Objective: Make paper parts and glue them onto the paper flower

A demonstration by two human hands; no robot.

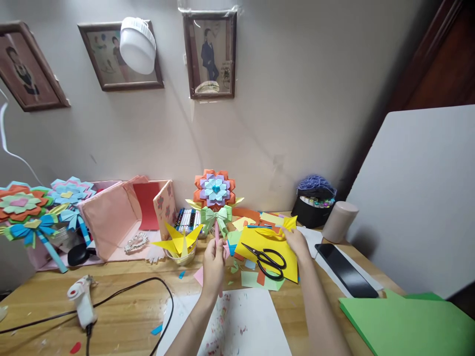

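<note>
My left hand (214,267) is closed around the pink stem of a paper flower (215,189), which it holds upright. The flower has orange, purple and light blue petal layers, a blue heart at its centre and a green paper bow (216,217) below. My right hand (296,243) is at the pile of coloured paper, its fingertips together on a curled strip of yellow paper (272,232). Under that strip lies a yellow sheet (245,237). Black-handled scissors (265,259) rest on the sheet, just left of my right wrist. A blue pen-like stick (259,226) lies beside the strip.
A bowl of yellow pointed paper pieces (181,247) stands left of my left hand. Farther left are a glue gun (82,301) with its black cord, a pink box (111,222) and more paper flowers (22,202). To the right lie a phone (345,269) and green sheets (408,321).
</note>
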